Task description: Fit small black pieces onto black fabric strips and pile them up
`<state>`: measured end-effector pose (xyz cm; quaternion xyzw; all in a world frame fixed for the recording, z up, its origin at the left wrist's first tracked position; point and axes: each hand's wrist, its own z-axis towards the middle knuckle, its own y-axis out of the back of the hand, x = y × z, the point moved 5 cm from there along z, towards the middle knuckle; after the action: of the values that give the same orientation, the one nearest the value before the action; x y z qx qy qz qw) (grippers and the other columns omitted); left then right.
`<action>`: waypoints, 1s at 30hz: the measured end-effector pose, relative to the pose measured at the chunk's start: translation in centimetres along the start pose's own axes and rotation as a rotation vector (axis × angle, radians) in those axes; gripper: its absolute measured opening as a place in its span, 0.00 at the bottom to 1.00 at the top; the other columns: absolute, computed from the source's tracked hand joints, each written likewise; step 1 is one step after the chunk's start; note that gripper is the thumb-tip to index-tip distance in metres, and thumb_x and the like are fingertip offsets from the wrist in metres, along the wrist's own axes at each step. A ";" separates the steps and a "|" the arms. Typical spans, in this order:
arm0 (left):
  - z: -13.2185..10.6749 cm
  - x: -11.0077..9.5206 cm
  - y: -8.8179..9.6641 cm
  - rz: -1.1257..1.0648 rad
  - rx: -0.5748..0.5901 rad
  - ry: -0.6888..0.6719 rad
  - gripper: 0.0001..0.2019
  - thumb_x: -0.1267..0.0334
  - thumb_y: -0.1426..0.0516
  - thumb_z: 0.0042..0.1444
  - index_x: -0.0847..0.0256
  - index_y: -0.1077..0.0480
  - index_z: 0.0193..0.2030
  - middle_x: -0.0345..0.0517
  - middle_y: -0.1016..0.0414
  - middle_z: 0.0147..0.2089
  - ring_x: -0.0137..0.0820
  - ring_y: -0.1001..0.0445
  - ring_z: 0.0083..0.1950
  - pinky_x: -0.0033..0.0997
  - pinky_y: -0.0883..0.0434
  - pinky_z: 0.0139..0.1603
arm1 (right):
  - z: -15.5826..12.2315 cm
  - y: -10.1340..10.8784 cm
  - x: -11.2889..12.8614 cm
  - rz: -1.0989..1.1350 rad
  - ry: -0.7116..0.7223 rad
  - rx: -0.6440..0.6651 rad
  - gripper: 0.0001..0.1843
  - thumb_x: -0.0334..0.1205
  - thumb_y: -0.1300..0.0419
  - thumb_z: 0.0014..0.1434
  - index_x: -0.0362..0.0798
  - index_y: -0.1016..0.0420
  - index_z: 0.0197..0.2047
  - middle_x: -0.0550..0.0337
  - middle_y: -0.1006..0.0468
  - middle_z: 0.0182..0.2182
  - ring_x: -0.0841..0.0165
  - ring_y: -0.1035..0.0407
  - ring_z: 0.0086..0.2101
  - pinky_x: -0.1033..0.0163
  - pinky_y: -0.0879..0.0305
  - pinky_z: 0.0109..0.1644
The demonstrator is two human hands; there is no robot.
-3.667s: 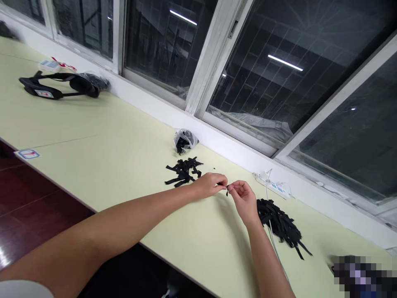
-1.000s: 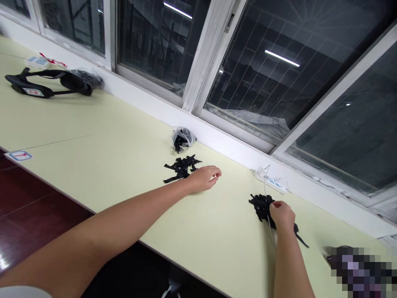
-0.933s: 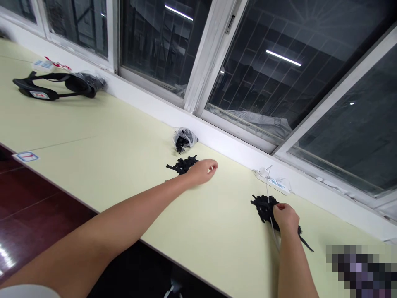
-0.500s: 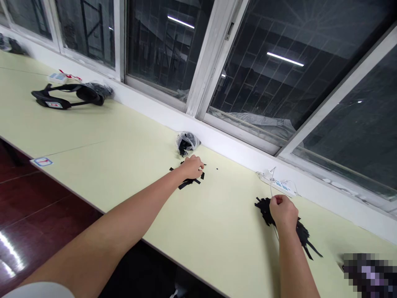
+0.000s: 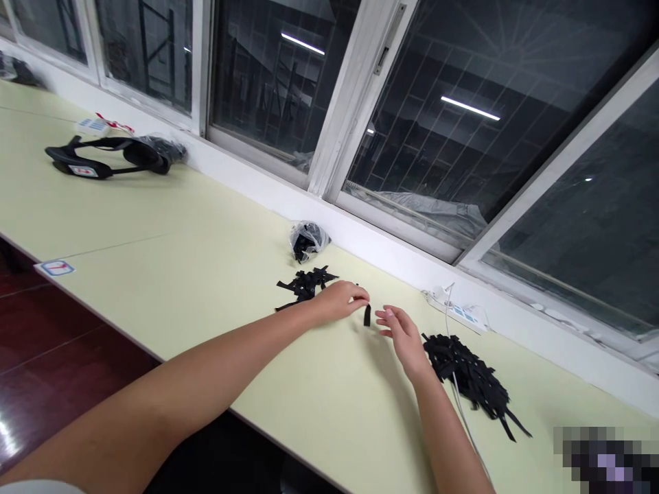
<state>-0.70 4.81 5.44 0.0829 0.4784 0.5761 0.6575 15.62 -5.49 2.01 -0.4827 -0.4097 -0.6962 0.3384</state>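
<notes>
A short black strap hangs from the pinched fingertips of my left hand, above the pale yellow table. Just right of the strap is my right hand, its fingers apart and holding nothing, not touching the strap. Behind my left hand lies a small pile of black straps. Beyond that pile stands a clear plastic bag with black pieces inside. To the right of my right hand spreads a larger heap of black straps.
A white cable runs over the larger heap from a power strip by the wall. Further left lie a black headset and another white power strip. A numbered label marks the front edge. Windows line the back.
My left hand has moved right from the small pile, carrying a strap. My right hand has left the larger heap and moved left towards my left hand, its fingers now apart.
</notes>
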 end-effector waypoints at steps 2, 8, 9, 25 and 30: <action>-0.1 -2.0 -0.9 -0.083 0.048 -0.095 0.10 0.64 0.46 0.63 0.58 0.22 0.44 0.43 0.19 0.42 0.32 0.25 0.44 0.30 0.34 0.47 | -0.4 -1.7 0.0 0.227 -0.101 0.151 0.27 0.63 0.41 0.58 0.48 0.25 0.47 0.49 0.19 0.42 0.59 0.25 0.41 0.53 0.28 0.45; -0.2 -3.2 -1.6 -0.214 0.012 -0.091 0.09 0.71 0.43 0.58 0.60 0.22 0.42 0.44 0.20 0.43 0.31 0.25 0.44 0.29 0.32 0.47 | -1.3 -2.3 0.0 0.511 -0.261 0.275 0.21 0.56 0.32 0.54 0.45 0.21 0.38 0.56 0.22 0.32 0.68 0.27 0.32 0.61 0.26 0.40; -0.2 -3.0 -1.6 -0.244 0.004 -0.057 0.09 0.71 0.42 0.57 0.60 0.22 0.42 0.44 0.20 0.42 0.31 0.25 0.44 0.28 0.32 0.46 | -1.3 -2.2 -0.1 0.532 -0.268 0.261 0.19 0.53 0.29 0.52 0.45 0.20 0.37 0.57 0.22 0.31 0.69 0.28 0.32 0.63 0.26 0.40; -1.1 -3.9 -2.0 -0.089 -0.059 0.074 0.11 0.70 0.47 0.55 0.62 0.23 0.38 0.43 0.23 0.33 0.29 0.30 0.32 0.28 0.37 0.33 | -0.4 -0.9 0.1 0.158 0.012 -0.035 0.17 0.50 0.30 0.49 0.48 0.21 0.38 0.60 0.23 0.30 0.70 0.32 0.28 0.63 0.31 0.35; -1.5 -3.4 -2.9 -0.166 -0.044 0.101 0.13 0.74 0.49 0.51 0.63 0.22 0.33 0.41 0.24 0.29 0.28 0.33 0.29 0.27 0.39 0.31 | -1.0 -1.7 1.2 -0.116 0.218 -0.024 0.14 0.48 0.37 0.55 0.47 0.20 0.39 0.54 0.19 0.35 0.63 0.27 0.35 0.59 0.30 0.42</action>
<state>0.59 0.30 4.54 -0.0007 0.5034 0.5336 0.6796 13.37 -5.72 2.58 -0.3836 -0.3894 -0.7678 0.3343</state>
